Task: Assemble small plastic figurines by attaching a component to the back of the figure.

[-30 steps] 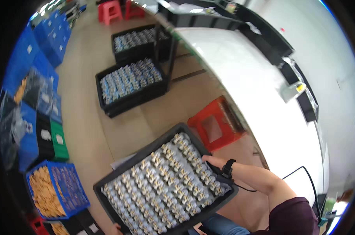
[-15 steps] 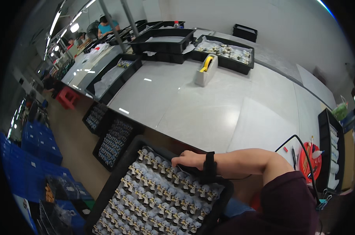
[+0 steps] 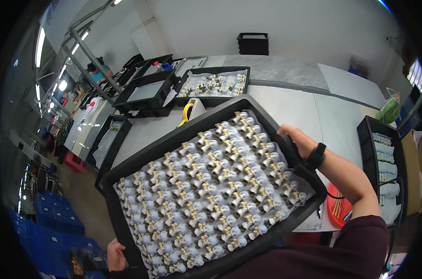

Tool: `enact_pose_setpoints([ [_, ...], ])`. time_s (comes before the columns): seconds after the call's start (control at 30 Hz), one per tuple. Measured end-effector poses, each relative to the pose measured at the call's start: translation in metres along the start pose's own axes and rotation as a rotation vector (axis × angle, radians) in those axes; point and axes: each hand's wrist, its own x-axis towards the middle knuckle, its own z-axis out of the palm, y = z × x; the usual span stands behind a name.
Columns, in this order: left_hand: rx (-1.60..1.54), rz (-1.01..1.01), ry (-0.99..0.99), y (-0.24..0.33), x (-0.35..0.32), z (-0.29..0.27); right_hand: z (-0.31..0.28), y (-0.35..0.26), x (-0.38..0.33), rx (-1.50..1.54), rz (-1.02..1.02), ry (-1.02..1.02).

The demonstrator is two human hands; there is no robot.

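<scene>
A large black tray point(image 3: 173, 148) tilts in front of me, held up over the near side of the table. Rows of small painted figurines point(image 3: 214, 200), white and grey-blue with gold parts, stand in it on a pale liner. My right hand point(image 3: 298, 141) is closed round the tray's right end, with a dark band on that wrist. At the lower left my left hand point(image 3: 116, 255) grips the opposite end, and only part of its fingers shows. Behind the tray's far edge, a tape dispenser point(image 3: 197, 108) with a yellow roll is partly hidden.
Figurines lie loosely in another black tray point(image 3: 214, 98) at the back. Stacked black trays point(image 3: 143, 109) stand left of it. On the right are a red bowl point(image 3: 334, 204) of brushes and a black tray point(image 3: 365, 153) of figurines. Blue crates point(image 3: 57, 214) fill the lower left; a person point(image 3: 99, 72) sits far back.
The figurine tray has risen from below the table's edge to over the tabletop, swinging rightward. My left hand has come into view on its left end. The view has turned.
</scene>
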Motion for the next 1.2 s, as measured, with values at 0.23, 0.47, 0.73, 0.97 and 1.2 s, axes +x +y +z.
enact_pose_setpoints([
  [0.23,0.166,-0.153,-0.418,-0.014,0.158,0.432,-0.393,-0.079,0.041,0.148,0.002,0.419],
  [0.47,0.381,-0.188,-0.676,-0.035,0.250,0.951,-0.795,-0.124,0.089,0.245,-0.051,0.743],
  [0.73,0.578,-0.251,-0.791,-0.026,0.271,1.026,-0.814,-0.121,0.103,0.192,-0.112,0.881],
  [0.97,0.566,-0.299,-0.771,-0.025,0.275,1.022,-0.816,-0.119,0.117,0.222,-0.174,0.976],
  [1.2,0.569,-0.208,-0.691,-0.055,0.259,1.015,-0.847,-0.069,0.107,0.157,-0.167,0.945],
])
